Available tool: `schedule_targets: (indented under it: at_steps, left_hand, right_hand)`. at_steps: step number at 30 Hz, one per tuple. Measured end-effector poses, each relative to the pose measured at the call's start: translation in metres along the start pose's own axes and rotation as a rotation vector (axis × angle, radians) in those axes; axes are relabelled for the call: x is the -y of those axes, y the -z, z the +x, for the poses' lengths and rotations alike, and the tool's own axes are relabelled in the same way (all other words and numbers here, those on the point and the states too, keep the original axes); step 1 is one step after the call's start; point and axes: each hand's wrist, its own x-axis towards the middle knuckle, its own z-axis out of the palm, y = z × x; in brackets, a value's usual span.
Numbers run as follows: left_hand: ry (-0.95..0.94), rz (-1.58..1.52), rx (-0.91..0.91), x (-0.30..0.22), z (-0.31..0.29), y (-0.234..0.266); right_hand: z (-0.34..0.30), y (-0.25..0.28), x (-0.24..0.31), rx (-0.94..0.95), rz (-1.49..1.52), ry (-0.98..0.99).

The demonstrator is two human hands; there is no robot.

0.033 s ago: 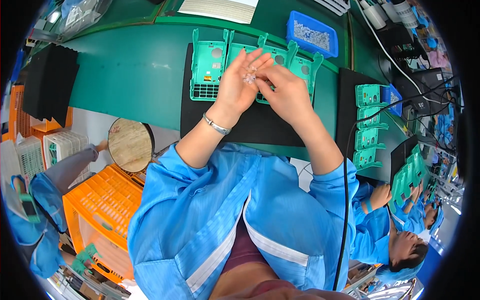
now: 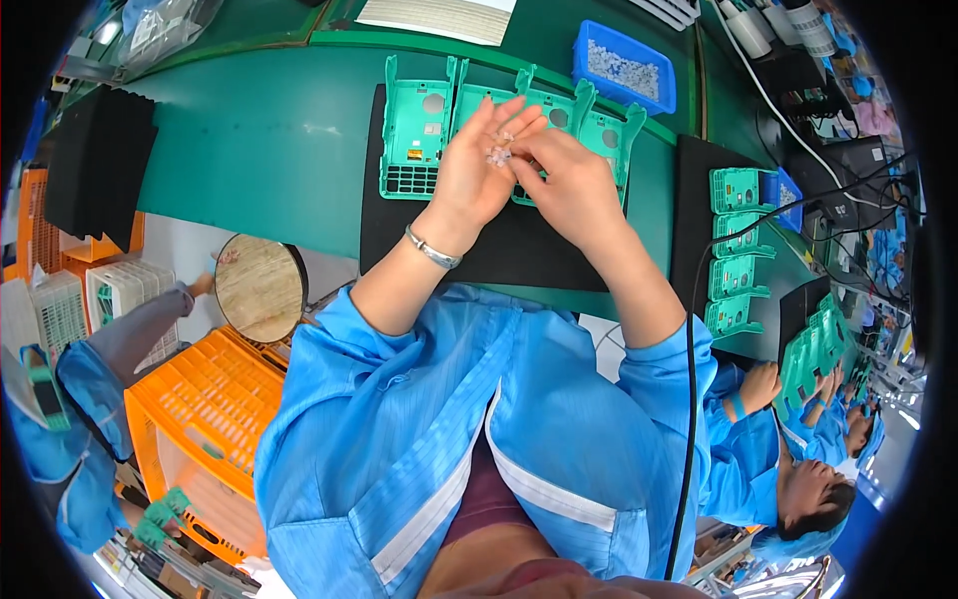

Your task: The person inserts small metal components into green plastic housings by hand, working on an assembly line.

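At twelve o'clock the bench (image 2: 259,150) carries a black mat (image 2: 519,250) under green housings (image 2: 414,125) and, beyond, a pale sheet (image 2: 439,18); at one, a blue bin (image 2: 627,98); at two, another mat (image 2: 689,200).

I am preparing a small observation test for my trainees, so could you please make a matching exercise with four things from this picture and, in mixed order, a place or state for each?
Things
1. small translucent whitish pieces
2. shiny silver-coloured bracelet
3. blue rectangular plastic bin near the top edge
4. row of green plastic frames nearest the person

Places or states
A. around the left wrist
B. on a flat black mat
C. on the upturned palm of the left grip
D. holding many small white bits

Pairs: 1-C; 2-A; 3-D; 4-B
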Motion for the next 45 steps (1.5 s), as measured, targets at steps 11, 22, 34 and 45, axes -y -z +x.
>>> schedule_targets:
  at_steps: [11,22,34,45]
  left_hand:
    - [0.067,0.060,-0.025,0.002,-0.013,0.009]
    - [0.141,0.281,-0.034,0.011,-0.016,0.013]
    - [0.170,0.353,-0.021,0.030,-0.010,0.011]
    - [0.073,0.303,-0.046,0.014,-0.020,0.018]
  right_hand:
    - [-0.013,0.023,-0.055,-0.052,0.233,-0.704]
    - [-0.014,0.034,-0.071,0.051,0.548,-0.845]
    - [-0.026,0.033,-0.032,0.049,0.406,-0.610]
    - [-0.015,0.032,-0.091,0.210,0.135,-0.752]
